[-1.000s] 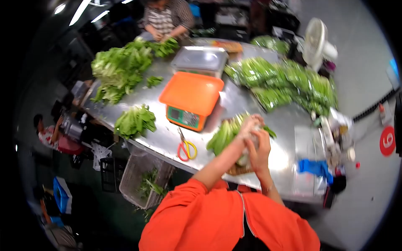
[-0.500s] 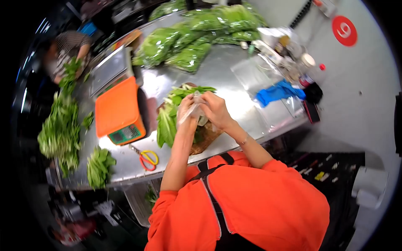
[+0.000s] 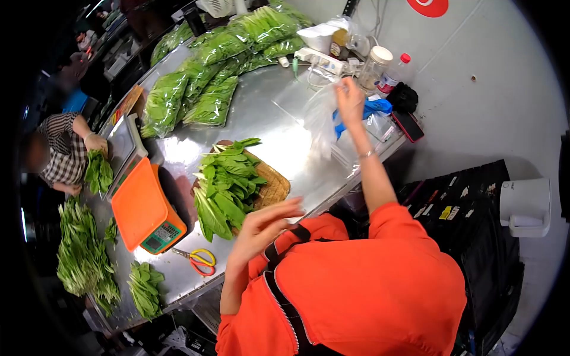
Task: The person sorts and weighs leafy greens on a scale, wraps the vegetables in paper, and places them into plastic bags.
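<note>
My right hand (image 3: 350,102) is raised over the right side of the metal table, its fingers pinched on a thin clear plastic bag (image 3: 320,121). The bag hangs down to the left of the hand, blurred by motion. My left hand (image 3: 264,230) is near the front edge of the table, in front of a wooden board (image 3: 274,185), with fingers stretched and nothing in them. A heap of leafy greens (image 3: 224,187) lies on the board, loose leaves spilling over its left side.
An orange scale (image 3: 139,204) and scissors (image 3: 199,260) lie left of the board. Bagged greens (image 3: 217,101) are piled at the back. Jars, a bottle (image 3: 396,74), blue gloves (image 3: 371,110) and a phone (image 3: 408,126) crowd the right. A co-worker (image 3: 65,142) handles greens at far left.
My hands were together over the greens with crumpled plastic between them. Now they are apart: the right has moved away to the right with the bag; the left has drawn back, fingers opened.
</note>
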{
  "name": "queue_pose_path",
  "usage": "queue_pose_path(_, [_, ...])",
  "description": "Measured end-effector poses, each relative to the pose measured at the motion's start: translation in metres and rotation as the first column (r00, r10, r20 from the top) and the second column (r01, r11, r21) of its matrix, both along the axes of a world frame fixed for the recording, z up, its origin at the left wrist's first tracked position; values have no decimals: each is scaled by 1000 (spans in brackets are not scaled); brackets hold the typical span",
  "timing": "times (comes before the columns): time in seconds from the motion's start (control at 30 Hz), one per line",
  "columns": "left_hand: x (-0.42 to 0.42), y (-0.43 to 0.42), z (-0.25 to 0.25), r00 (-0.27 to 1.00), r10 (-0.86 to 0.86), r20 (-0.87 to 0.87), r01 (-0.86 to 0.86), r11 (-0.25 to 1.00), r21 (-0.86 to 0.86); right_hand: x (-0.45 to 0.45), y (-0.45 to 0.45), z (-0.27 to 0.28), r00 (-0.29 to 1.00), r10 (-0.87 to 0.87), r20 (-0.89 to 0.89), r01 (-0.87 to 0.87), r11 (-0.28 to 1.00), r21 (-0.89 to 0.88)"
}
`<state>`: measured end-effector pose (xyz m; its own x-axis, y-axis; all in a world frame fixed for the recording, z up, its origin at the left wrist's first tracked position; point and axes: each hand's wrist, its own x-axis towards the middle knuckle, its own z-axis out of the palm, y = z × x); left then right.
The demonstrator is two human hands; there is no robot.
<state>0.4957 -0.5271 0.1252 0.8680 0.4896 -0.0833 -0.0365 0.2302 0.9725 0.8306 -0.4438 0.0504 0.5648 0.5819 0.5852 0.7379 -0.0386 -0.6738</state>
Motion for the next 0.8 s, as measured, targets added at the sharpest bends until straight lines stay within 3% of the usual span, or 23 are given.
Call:
queue_pose_path(0.03, [-7,-2,-3,985,172,-26,-174,979,-104,33,1,-14,995,-17,99,16,1000,17])
queue_pose_path(0.1, [-22,2,-16,918,391,-71,-389,920,38,72,-12,-29,905,-200,375,302,924,-235])
queue_pose_path(0.17, [-37,1,-26,884,455,-106,-451,891,52,92,-22,-26,719,-331,612,503,854,-130])
queue_pose_path(0.2, [-41,-1,-32,841,519,-153,-515,855,65,100,-24,-18,716,-328,616,503,855,-129])
queue_pose_path(0.3, [-44,-8,-52,854,468,-226,-483,876,-13,110,-31,-11,814,-235,531,420,869,-260])
queue_pose_path(0.37, [-36,-10,-64,858,447,-253,-467,884,-21,106,-24,-21,946,-25,325,214,799,-562])
queue_pose_path(0.4, [-31,-11,-68,872,418,-256,-443,896,-45,103,-30,-38,896,93,435,172,829,-532])
queue_pose_path(0.43, [-25,-12,-71,884,389,-258,-419,905,-70,101,-31,-50,895,90,436,175,830,-530])
queue_pose_path(0.5, [-11,-12,-75,889,381,-253,-416,904,-100,100,-29,-69,948,98,302,183,610,-771])
queue_pose_path(0.6, [4,-8,-82,919,275,-283,-310,946,-89,114,-22,-79,961,58,270,204,511,-835])
queue_pose_path(0.63, [9,-6,-85,918,275,-285,-311,946,-88,114,-24,-80,962,59,268,202,511,-835])
queue_pose_path(0.7, [20,-1,-92,920,276,-279,-288,958,0,98,-38,-64,935,30,353,196,785,-587])
queue_pose_path(0.73, [22,7,-112,934,217,-283,-228,974,-7,89,-45,-56,936,31,352,196,783,-590])
queue_pose_path(0.77, [32,10,-105,934,218,-284,-230,973,-10,76,-50,-44,940,92,330,98,851,-516])
queue_pose_path(0.8, [49,11,-93,917,310,-251,-284,950,132,61,-55,-32,936,159,314,-8,901,-433])
